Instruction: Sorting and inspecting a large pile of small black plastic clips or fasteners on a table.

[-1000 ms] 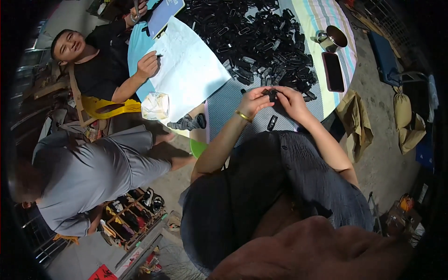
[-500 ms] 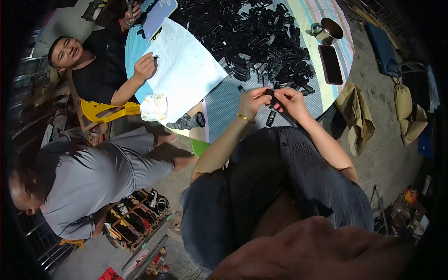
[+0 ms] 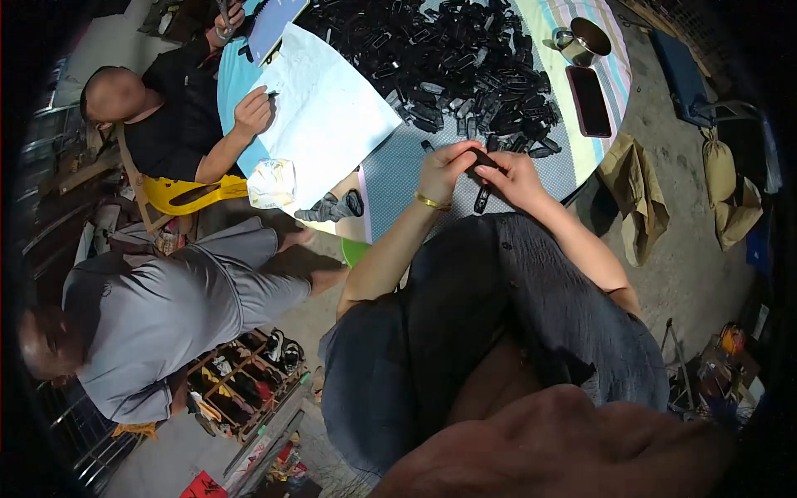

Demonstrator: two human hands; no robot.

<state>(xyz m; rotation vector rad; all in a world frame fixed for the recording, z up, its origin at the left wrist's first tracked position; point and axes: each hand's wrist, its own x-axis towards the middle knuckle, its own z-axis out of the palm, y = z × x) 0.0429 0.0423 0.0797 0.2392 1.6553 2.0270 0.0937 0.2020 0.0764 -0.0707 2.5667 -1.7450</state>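
Note:
Close to the table's near edge, my left hand (image 3: pixel 442 172) and my right hand (image 3: pixel 518 177) meet with fingers pinched around a small, elongated black plastic piece (image 3: pixel 482 158). The fingers cover part of it. Just below them, a similar black piece with a shiny window (image 3: pixel 481 200) lies at the edge of the patterned tablecloth (image 3: pixel 397 202). Another small dark piece (image 3: pixel 427 146) rests beside my left hand. Beyond both hands spreads a large heap of black plastic pieces (image 3: pixel 457 58).
A smartphone (image 3: pixel 589 101) and metal mug (image 3: pixel 591 40) sit at the right. Left are a white sheet (image 3: pixel 324 108), notebook (image 3: pixel 276 31), crumpled wrapper (image 3: pixel 271 183) and dark cloth (image 3: pixel 336 206). One person (image 3: pixel 170 104) holds a pen over the sheet; another (image 3: pixel 158 319) stands in grey clothes.
My hands have drawn closer together around the black piece, and the right hand has turned inward. The person at the sheet has turned their head away.

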